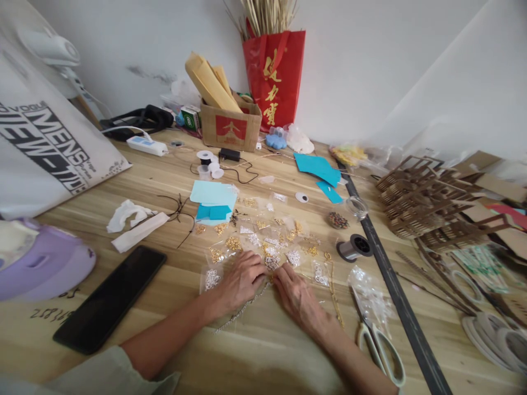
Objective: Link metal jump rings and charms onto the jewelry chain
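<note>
My left hand is closed, its fingertips pinched at the upper end of a silver chain. The chain trails down and left across the table. Close to it, my right hand is also closed, its fingers bent together; what lies between them is too small to make out. Just beyond my fingertips lies a heap of small silver findings. Around it are small clear bags with gold pieces and silver rings. A gold chain lies right of my right hand.
Scissors, a wire spool and a dark strip lie at the right. A black phone and purple device are on the left. Behind stand a cardboard box, a red bag and brown lattice baskets.
</note>
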Demonstrator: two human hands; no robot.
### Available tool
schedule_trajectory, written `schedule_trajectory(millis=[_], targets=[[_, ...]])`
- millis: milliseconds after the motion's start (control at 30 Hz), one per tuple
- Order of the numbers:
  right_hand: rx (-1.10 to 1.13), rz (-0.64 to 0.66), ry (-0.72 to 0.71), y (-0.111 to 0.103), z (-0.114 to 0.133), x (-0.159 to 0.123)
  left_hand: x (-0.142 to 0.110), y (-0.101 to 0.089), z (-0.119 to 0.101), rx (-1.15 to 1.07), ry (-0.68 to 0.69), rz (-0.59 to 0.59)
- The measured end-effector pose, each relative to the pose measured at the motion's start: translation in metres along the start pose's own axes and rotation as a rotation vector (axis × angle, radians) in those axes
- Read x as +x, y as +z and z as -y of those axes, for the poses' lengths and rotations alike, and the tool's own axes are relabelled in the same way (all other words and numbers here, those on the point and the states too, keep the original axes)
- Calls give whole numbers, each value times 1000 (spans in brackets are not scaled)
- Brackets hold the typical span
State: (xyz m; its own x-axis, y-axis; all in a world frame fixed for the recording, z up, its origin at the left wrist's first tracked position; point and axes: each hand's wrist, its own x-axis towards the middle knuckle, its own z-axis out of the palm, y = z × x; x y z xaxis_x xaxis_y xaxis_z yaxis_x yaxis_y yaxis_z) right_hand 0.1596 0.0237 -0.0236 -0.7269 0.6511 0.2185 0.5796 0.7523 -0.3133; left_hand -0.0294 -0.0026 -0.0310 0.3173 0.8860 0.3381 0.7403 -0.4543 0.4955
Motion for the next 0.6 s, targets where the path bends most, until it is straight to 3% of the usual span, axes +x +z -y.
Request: schedule_trajectory(millis=[600], targets=[[-85, 59, 2, 3, 0, 0, -1, 2, 1, 5, 7, -4]])
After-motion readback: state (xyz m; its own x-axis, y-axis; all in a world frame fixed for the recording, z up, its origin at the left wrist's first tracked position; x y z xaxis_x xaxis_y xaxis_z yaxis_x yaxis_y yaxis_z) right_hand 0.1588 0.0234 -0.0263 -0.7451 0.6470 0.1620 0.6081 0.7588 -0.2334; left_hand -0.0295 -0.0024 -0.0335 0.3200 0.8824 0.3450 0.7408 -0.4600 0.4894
